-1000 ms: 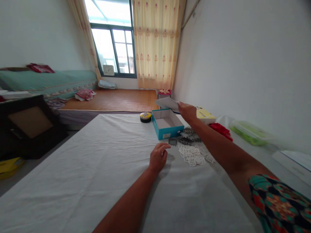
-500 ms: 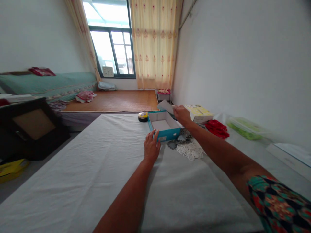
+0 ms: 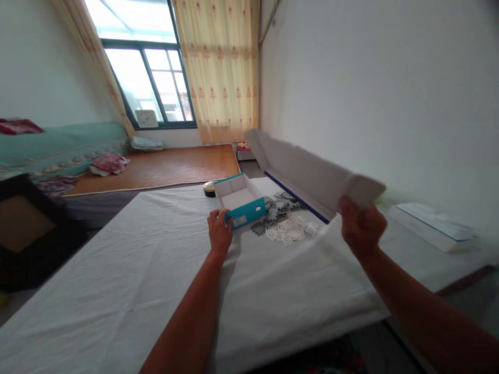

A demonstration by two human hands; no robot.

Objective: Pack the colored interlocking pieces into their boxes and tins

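Observation:
A blue cardboard box point(image 3: 249, 212) with a pale inside stands uncovered on the white-clothed table. My left hand point(image 3: 219, 231) grips its near left corner, thumb and fingers on the wall. My right hand point(image 3: 362, 226) is closed on the near end of a long cardboard lid point(image 3: 307, 169), greyish inside with a dark blue edge. The lid is tilted in the air to the right of the box, apart from it. White openwork pieces point(image 3: 288, 230) lie in a loose pile beside the box, with grey and dark flat pieces point(image 3: 286, 205) behind them.
A small round black-and-yellow tin point(image 3: 209, 189) sits behind the box's left side. A long white box point(image 3: 432, 228) lies on the right by the wall. A dark cabinet point(image 3: 58, 249) stands left of the table, and a low bed with a brown mat point(image 3: 179, 166) lies beyond.
My right hand has moved right and toward me, lifting the lid clear of the box. The lid now hides the yellow box and red bundle. The view has turned right.

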